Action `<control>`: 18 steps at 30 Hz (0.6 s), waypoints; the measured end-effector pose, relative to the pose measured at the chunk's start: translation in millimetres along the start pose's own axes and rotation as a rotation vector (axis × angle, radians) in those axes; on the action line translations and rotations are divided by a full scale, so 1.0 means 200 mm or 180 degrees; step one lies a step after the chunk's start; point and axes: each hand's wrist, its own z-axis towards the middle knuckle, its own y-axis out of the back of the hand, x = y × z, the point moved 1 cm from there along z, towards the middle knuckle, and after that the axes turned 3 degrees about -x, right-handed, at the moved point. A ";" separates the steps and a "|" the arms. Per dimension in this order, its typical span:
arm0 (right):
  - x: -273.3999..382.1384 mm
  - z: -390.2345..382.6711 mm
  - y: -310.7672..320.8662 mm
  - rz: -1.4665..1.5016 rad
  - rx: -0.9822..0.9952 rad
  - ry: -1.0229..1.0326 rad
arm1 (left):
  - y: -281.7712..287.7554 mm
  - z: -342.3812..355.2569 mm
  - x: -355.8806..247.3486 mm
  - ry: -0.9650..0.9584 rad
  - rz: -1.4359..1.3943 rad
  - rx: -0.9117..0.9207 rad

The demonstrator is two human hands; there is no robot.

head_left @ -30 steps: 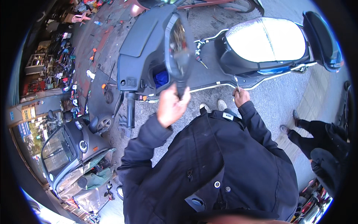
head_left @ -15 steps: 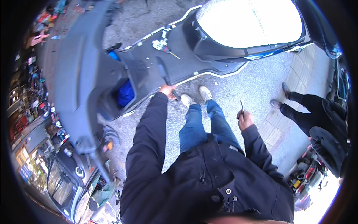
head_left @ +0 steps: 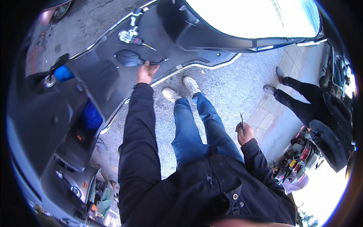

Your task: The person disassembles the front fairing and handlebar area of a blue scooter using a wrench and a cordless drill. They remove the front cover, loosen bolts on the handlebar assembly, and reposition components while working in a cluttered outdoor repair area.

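A dark scooter mirror (head_left: 127, 58) with a bent stem lies on the scooter's grey floorboard (head_left: 103, 53). My left hand (head_left: 146, 72) is at its stem, fingers loosely apart and touching it or just below. Beyond the mirror sit a screwdriver (head_left: 147, 46) and some white-and-black items (head_left: 127, 35). My right hand (head_left: 245, 134) is closed around a slim metal wrench (head_left: 242, 120), held out over the pavement at my right side.
The silver-covered seat (head_left: 249, 19) is at the top, the scooter's front body (head_left: 45, 113) at left with a blue item (head_left: 90, 117) in its pocket. Another person (head_left: 306, 109) in dark clothes stands at right, near parked vehicles (head_left: 302, 157). A pink vehicle (head_left: 49, 15) stands beyond.
My left hand carried the mirror from upright by the handlebar down onto the floorboard, and its fingers have loosened. My right hand moved back from the scooter with the wrench. The view swung downward.
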 end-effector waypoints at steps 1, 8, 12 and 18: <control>0.05 0.00 0.00 0.0028 0.0094 0.0025 | -0.02 -0.06 0.10 -0.0434 0.0287 -0.0189; 0.53 0.04 -0.08 0.0112 0.0093 0.1094 | 0.02 -1.01 0.49 -0.0840 0.1467 -0.0066; 1.01 0.05 -0.05 0.0064 -0.0173 0.1869 | 0.00 -1.71 0.47 -0.0835 0.1921 -0.0089; 1.91 0.04 0.07 0.0377 -0.0891 0.2987 | -0.02 -2.45 0.27 -0.1728 0.2488 0.0459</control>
